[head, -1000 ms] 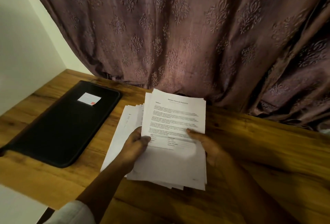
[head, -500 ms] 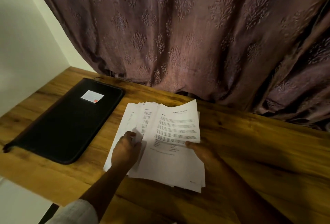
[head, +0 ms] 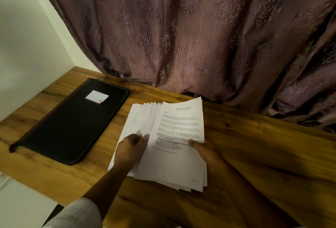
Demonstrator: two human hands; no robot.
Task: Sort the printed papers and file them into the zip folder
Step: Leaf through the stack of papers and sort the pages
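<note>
A person's left hand (head: 131,150) pinches fanned white printed papers (head: 174,164); the right hand (head: 207,150) grips them, thumb on top, beside a flat black zip folder (head: 72,124).

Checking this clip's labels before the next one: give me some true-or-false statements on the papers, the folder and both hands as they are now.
1. The zip folder lies closed on the wooden table. True.
2. The papers lie on top of the folder. False: they are held to its right, apart from it.
3. The right hand grips the front sheets, thumb on the printed side. True.
4. The left hand rests on the folder. False: it holds the fanned sheets on the left of the stack.
5. A white label sits on the folder's cover. True.
</note>
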